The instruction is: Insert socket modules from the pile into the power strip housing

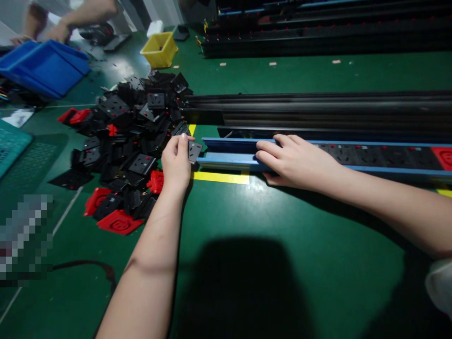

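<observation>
A long blue channel (229, 157) lies across the green table, its left end open. Black socket modules (381, 156) and a red one (443, 157) sit in its right part. My left hand (177, 157) pinches a black socket module (194, 150) just off the channel's left end. My right hand (291, 157) is wrapped over the channel left of the visible row of modules, fingers bent round its edges; whatever lies under the palm is hidden. Beside my left hand is a heap of loose black modules (120, 146), with some red modules (120, 222) among them.
Long dark rails (318, 106) lie behind the channel, with more black strips (318, 42) at the back. A yellow box (159, 49) and blue bins (45, 66) stand at the back left, near another person's arms (84, 16). Yellow tape (222, 177) marks the table.
</observation>
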The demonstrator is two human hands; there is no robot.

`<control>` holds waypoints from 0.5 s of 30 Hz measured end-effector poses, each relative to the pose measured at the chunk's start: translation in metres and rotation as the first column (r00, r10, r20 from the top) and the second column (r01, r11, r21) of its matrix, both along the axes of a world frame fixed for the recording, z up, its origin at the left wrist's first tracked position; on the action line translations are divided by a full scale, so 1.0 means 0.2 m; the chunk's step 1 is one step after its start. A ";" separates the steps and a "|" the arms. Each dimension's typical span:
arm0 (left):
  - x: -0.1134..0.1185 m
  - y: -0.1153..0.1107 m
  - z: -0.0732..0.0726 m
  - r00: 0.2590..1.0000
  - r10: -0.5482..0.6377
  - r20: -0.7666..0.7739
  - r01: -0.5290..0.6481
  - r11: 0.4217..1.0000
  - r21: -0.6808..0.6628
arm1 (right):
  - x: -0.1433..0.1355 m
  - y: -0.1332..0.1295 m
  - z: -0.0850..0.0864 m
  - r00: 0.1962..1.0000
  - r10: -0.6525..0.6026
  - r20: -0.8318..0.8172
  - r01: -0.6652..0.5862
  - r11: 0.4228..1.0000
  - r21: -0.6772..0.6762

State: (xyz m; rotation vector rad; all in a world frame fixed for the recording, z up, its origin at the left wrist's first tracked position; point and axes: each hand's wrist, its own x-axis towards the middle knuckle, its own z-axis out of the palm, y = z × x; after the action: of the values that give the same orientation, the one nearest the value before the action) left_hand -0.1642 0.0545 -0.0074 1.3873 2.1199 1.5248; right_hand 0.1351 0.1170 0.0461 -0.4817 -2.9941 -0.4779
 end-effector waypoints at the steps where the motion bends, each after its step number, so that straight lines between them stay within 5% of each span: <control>1: -0.01 0.01 -0.01 0.999 0.005 0.034 -0.005 1.000 0.023 | 0.00 0.00 0.00 1.000 0.001 -0.004 -0.001 1.000 -0.007; 8: -0.01 0.06 -0.04 0.986 -0.003 0.167 -0.001 1.000 0.019 | 0.00 0.00 0.00 0.999 -0.002 -0.039 0.000 0.998 -0.062; 15: 0.01 0.06 -0.04 0.993 0.003 0.120 -0.007 0.999 0.035 | 0.00 0.00 0.00 1.000 -0.004 -0.017 0.003 1.000 -0.025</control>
State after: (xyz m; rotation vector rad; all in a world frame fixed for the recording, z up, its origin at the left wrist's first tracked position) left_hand -0.1619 0.0656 -0.0157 1.2677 2.0366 1.6116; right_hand 0.1350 0.1165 0.0461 -0.4904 -2.9869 -0.4354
